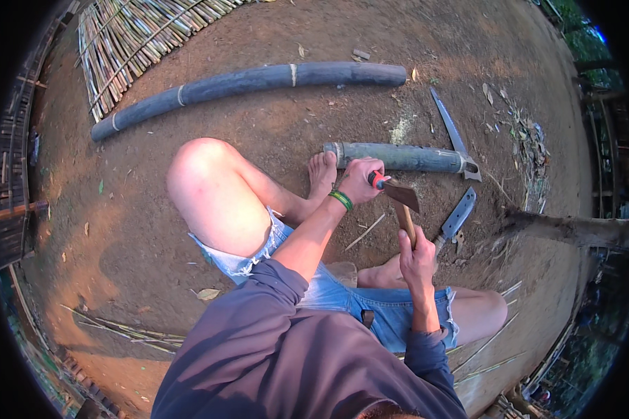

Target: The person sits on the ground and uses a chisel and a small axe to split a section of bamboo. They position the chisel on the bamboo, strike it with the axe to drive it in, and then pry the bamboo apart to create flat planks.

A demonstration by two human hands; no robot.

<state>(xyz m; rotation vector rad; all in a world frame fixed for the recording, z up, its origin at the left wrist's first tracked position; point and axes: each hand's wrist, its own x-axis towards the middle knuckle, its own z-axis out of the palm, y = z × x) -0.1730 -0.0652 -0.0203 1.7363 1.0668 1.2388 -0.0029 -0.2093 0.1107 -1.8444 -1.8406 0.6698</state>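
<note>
My left hand [361, 180] is closed around the red-and-black handle [377, 180] of a tool, just in front of a short bamboo section [398, 156]. From that handle a brownish, broad blade [404, 195] seems to extend to the right. My right hand [418, 260] grips a wooden handle [406, 218], whose upper end meets or passes behind the blade; I cannot tell whether the two are joined. The bamboo section lies on the ground, its left end beside my bare foot [321, 174]. Its right end has a cut opening.
A saw blade [449, 120] lies by the bamboo's right end. Nearer me rests a broad knife [458, 213]. A long dark bamboo pole [237, 82] stretches across behind, near a mat of tied canes [129, 49]. A wooden post [573, 229] is at right.
</note>
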